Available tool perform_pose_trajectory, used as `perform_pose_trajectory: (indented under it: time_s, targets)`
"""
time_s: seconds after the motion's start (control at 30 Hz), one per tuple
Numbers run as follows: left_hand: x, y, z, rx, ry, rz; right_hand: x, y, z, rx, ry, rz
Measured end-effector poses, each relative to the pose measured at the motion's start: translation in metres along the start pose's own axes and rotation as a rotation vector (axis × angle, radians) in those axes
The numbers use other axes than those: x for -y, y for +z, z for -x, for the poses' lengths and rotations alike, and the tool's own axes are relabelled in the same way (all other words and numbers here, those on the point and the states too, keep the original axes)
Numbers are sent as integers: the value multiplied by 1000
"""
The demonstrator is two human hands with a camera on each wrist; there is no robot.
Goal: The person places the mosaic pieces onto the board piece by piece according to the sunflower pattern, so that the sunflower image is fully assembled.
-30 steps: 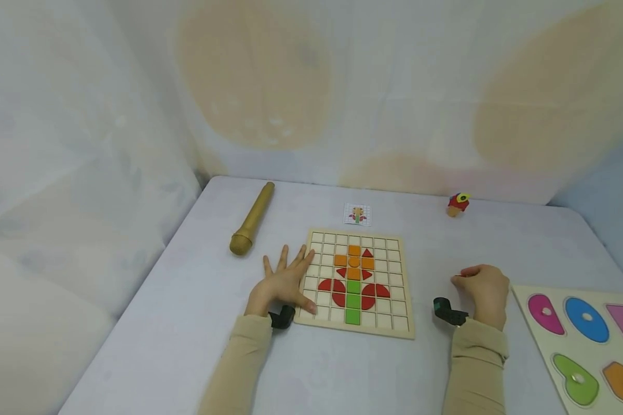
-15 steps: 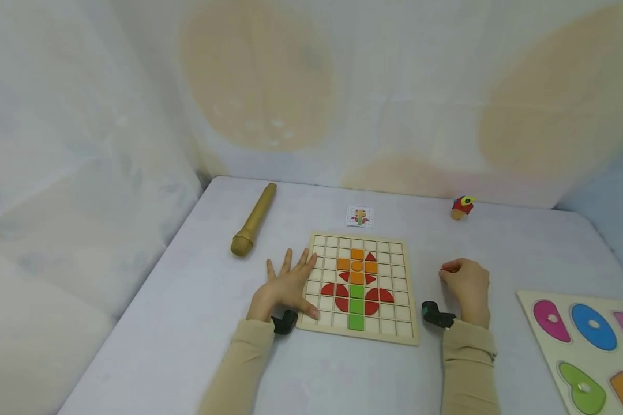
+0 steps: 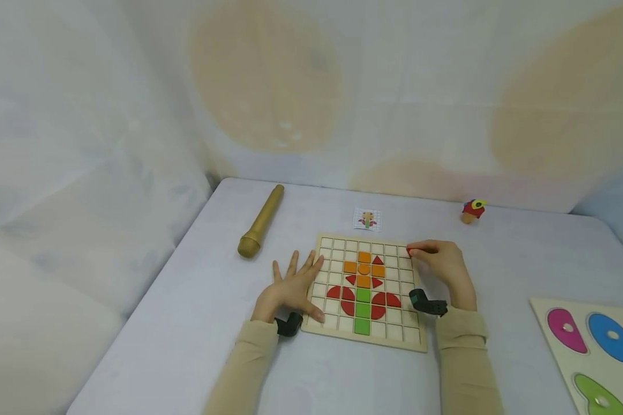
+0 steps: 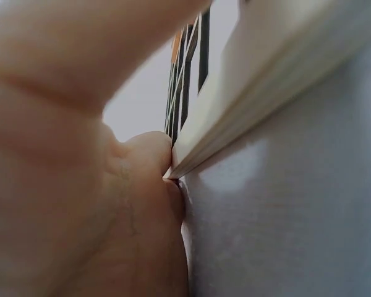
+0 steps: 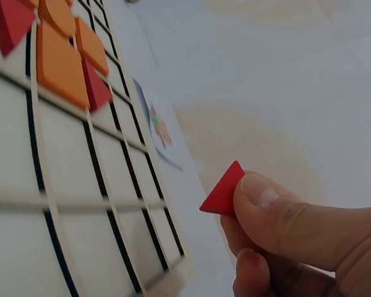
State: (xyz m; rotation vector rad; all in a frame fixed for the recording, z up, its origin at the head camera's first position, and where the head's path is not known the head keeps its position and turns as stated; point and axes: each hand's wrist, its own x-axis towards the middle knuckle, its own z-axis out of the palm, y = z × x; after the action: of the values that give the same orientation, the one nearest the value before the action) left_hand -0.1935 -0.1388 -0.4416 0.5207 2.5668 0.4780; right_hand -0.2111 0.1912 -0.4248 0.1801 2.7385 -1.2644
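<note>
A square wooden grid board point(image 3: 366, 340) carries a flower pattern of orange, red and green tiles. My left hand point(image 3: 289, 291) lies with fingers spread on the board's left edge, thumb near the front corner. In the left wrist view the palm's side point(image 4: 136, 210) meets the board's corner point(image 4: 191, 154). My right hand point(image 3: 441, 265) pinches a red triangle tile point(image 5: 224, 192) between thumb and finger, above the board's right back corner. Near the pattern's top right, a single red triangle point(image 3: 377, 260) sits beside the orange squares.
Behind the board lies a small pattern card point(image 3: 367, 219). A gold toy microphone point(image 3: 261, 223) is at the back left, and a red parrot figure point(image 3: 473, 211) at the back right. On the right, a knobbed shape puzzle point(image 3: 550, 346) reaches out of view.
My right hand has moved left and away from me, from the table at the right to the board's back right corner, carrying the red triangle tile. The left hand stays on the board.
</note>
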Motion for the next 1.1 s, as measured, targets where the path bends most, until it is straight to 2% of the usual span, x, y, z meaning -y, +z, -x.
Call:
perform_pose_trajectory:
  time_s: [0.17, 0.33, 0.43, 0.77, 1.1]
  targets:
    - [-1, -1, 2, 3, -6, 7, 33, 27, -7, 76, -104, 16]
    - [-3, 2, 5, 14, 4, 23, 48, 50, -10, 108, -178, 18]
    - [-4, 4, 6, 15, 3, 16, 53, 62, -10, 121, -194, 37]
    - [-8, 1, 7, 20, 13, 3, 66, 80, -5, 86, -185, 241]
    - [-8, 3, 4, 23, 17, -9, 60, 86, -3, 39, -189, 238]
